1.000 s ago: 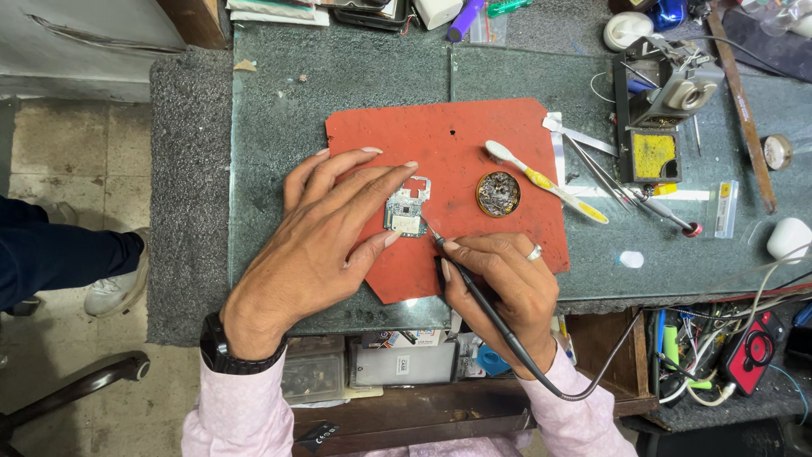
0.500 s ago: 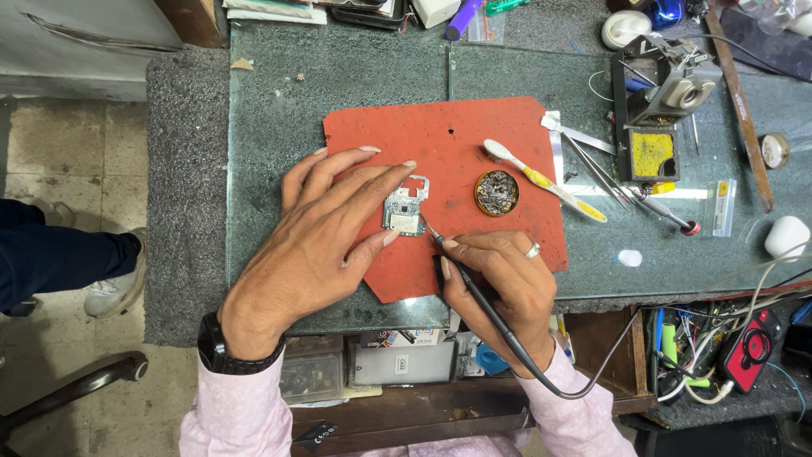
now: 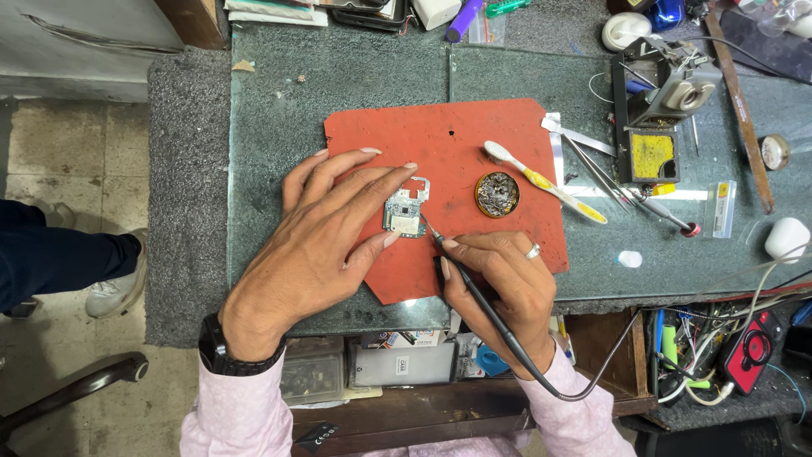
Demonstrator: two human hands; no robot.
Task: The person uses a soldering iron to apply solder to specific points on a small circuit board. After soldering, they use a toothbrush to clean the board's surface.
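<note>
An electronics repair workshop is shown: a red work mat (image 3: 474, 152) is laid on the bench, a soldering-iron stand (image 3: 655, 110) (with yellow sponge) at far right, tangled cables (image 3: 719, 355) near right.

the upper half of the red mat (image 3: 423, 135) lies bare, open to a hand coming from the far edge. to its right, a round tin (image 3: 496, 194) and a toothbrush (image 3: 541, 179) block the way, with tweezers (image 3: 605, 173) and a soldering stand (image 3: 655, 110) beyond. left of the mat, bare glass gives free passage.
</note>
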